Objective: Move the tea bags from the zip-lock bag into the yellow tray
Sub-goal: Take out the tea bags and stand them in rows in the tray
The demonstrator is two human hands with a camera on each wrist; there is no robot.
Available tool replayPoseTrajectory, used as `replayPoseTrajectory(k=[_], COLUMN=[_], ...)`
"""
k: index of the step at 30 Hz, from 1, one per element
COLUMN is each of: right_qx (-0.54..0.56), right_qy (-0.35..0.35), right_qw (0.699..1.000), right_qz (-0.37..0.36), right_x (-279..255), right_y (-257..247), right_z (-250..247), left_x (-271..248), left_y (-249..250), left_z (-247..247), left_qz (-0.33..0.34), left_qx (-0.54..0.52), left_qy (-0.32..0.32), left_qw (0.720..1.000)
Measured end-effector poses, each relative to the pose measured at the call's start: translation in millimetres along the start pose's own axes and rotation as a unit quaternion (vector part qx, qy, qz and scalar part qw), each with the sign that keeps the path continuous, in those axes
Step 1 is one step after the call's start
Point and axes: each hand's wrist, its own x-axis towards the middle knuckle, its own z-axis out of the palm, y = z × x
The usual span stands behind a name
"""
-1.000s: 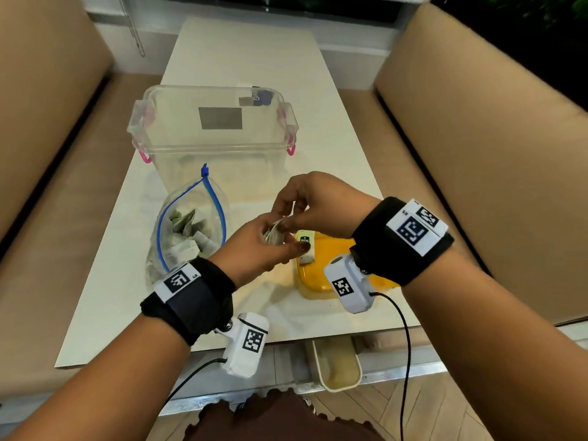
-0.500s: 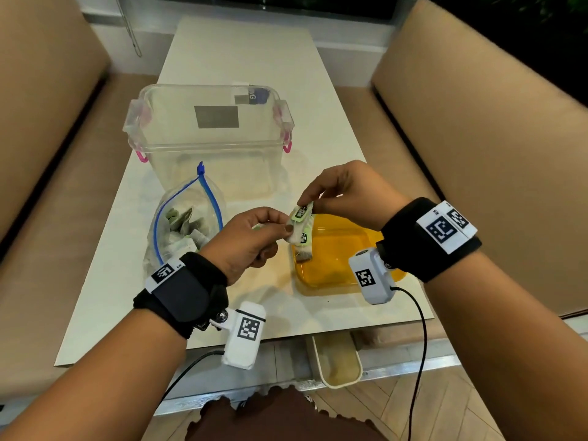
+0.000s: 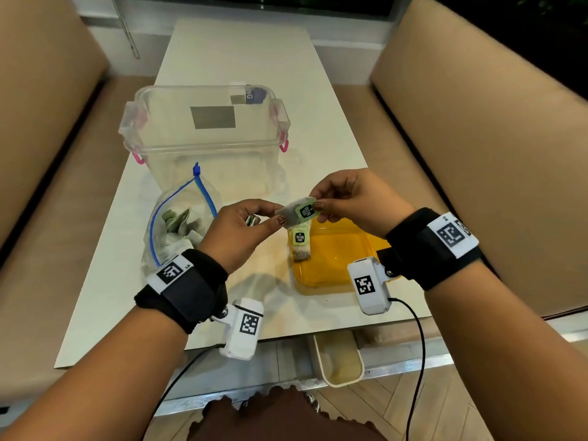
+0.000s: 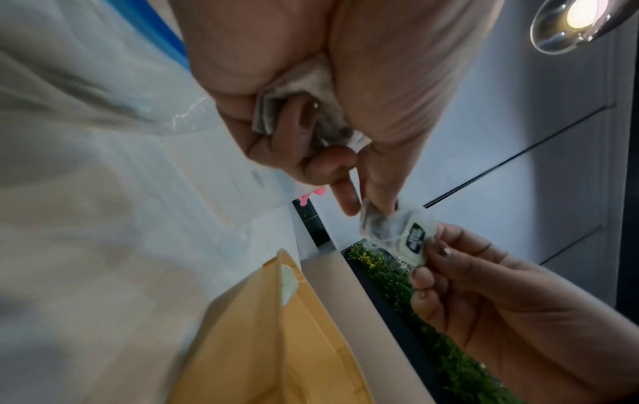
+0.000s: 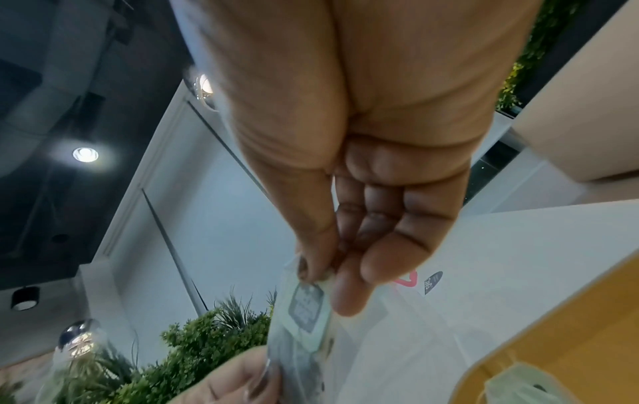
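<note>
Pinching one tea bag [image 3: 297,211] between them, left hand [image 3: 241,232] and right hand [image 3: 359,202] hover over the yellow tray's [image 3: 334,275] far-left rim; the zip-lock bag [image 3: 178,227] lies left of it on the worktop [image 3: 238,52]. Left wrist view: spare bags [image 4: 297,90] bunched in the palm. Right wrist view: green tag [image 5: 306,303] gripped.

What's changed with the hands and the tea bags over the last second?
The right hand and left hand have drawn apart and now pinch one tea bag between them above the yellow tray. The tea bag in the tray and the zip-lock bag stayed put.
</note>
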Motion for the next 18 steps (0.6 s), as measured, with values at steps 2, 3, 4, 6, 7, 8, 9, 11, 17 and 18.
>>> replayPoseTrajectory(k=[2,3,4,6,7,8,9,11,17,18], right_qx=[-0.015,-0.025,-0.032,-0.041,-0.047,-0.056,-0.065,-0.092,-0.260,-0.280], right_qy=[0.001,0.001,0.002,0.004,0.007,0.012,0.017,0.021,-0.034,-0.049], right_qw=[1.000,1.000,0.999,0.999,0.999,0.998,0.997,0.995,0.965,0.959], right_qz=[-0.005,-0.008,-0.011,-0.017,-0.020,-0.021,-0.021,-0.018,-0.009,-0.002], right_x=[0,0,1,3,4,5,6,10,25,28], right_y=[1,1,1,1,1,0,-1,-4,-8,-7], right_z=[-1,-1,-1,-2,-3,-3,-4,-5,-2,0], left_x=[0,0,0,1,2,2,3,3,-1,-1], left_y=[-3,-4,-4,-4,-5,-6,-7,-9,-15,-15], left_z=[-1,0,1,3,5,6,7,8,3,1], left_qz=[0.005,0.005,0.002,-0.006,-0.009,-0.013,-0.017,-0.026,-0.089,-0.096], left_qx=[0.020,0.024,0.023,0.019,0.020,0.020,0.022,0.037,0.021,0.018], left_qy=[-0.003,-0.007,-0.008,-0.009,-0.009,-0.011,-0.016,-0.027,0.012,0.018], left_qw=[1.000,1.000,1.000,1.000,1.000,1.000,0.999,0.999,0.996,0.995])
